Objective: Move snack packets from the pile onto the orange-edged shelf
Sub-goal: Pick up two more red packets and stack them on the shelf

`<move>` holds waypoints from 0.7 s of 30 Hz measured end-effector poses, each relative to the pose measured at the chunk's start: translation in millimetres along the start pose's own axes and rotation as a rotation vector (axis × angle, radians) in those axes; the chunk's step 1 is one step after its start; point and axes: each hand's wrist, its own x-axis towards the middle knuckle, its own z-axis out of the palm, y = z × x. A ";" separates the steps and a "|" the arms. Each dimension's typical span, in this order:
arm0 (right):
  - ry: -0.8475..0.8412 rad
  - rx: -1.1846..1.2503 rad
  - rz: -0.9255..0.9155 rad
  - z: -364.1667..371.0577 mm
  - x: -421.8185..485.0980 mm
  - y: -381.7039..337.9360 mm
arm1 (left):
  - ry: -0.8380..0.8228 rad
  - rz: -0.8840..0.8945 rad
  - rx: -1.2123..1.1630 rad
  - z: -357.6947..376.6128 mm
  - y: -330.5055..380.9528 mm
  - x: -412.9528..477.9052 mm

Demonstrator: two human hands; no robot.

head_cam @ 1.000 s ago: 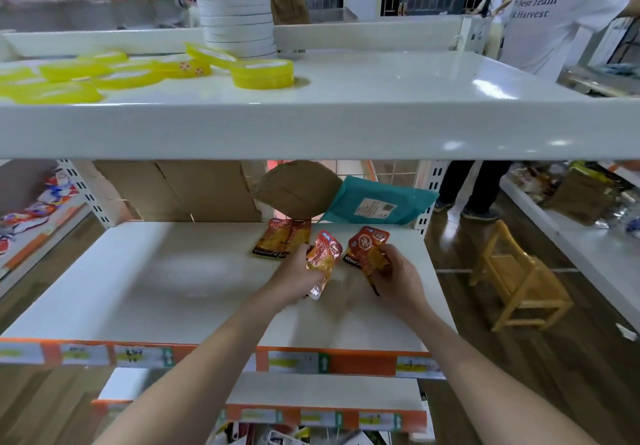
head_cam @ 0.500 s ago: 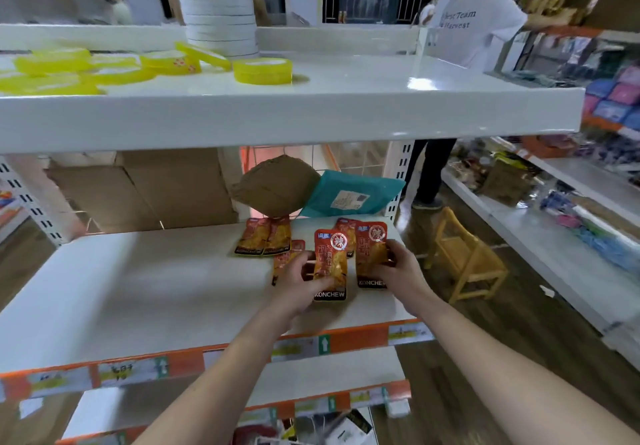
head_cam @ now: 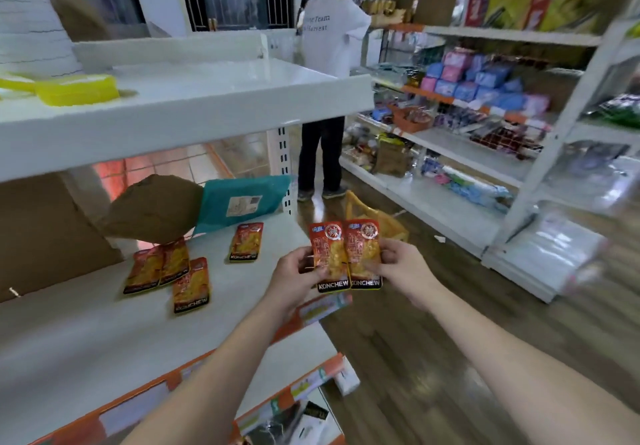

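Six snack packets (head_cam: 327,257) in all: two held, one in the left hand (head_cam: 294,273) and one in the right hand (head_cam: 398,261), and four lying on the orange-edged shelf (head_cam: 86,340). One brown parcel (head_cam: 154,207), one teal mailer (head_cam: 242,200). Two yellow tape rolls (head_cam: 78,90) in view. One yellow chair (head_cam: 388,223). Two people (head_cam: 329,39) stand in the aisle — the farther one mostly hidden.
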 end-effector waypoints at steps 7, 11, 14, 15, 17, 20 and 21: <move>0.146 -0.015 0.074 -123.7 -36.6 39.4 | -0.207 0.069 -0.028 120.8 23.4 11.9; 0.261 -0.001 0.103 -195.2 -65.3 65.3 | -0.310 0.101 -0.024 199.7 30.9 13.7; 0.335 -0.012 0.140 -246.4 -89.5 86.4 | -0.387 0.100 -0.021 259.5 34.8 9.7; 0.360 -0.007 0.150 -262.2 -97.5 94.0 | -0.412 0.102 -0.015 279.2 35.4 8.1; 0.417 0.006 0.176 -292.9 -112.6 108.8 | -0.468 0.103 -0.003 318.1 37.7 5.6; 0.497 0.049 0.220 -332.2 -132.6 129.0 | -0.537 0.085 0.002 371.4 45.3 2.4; 0.523 0.060 0.232 -343.9 -137.9 135.7 | -0.563 0.083 -0.003 388.4 47.8 2.6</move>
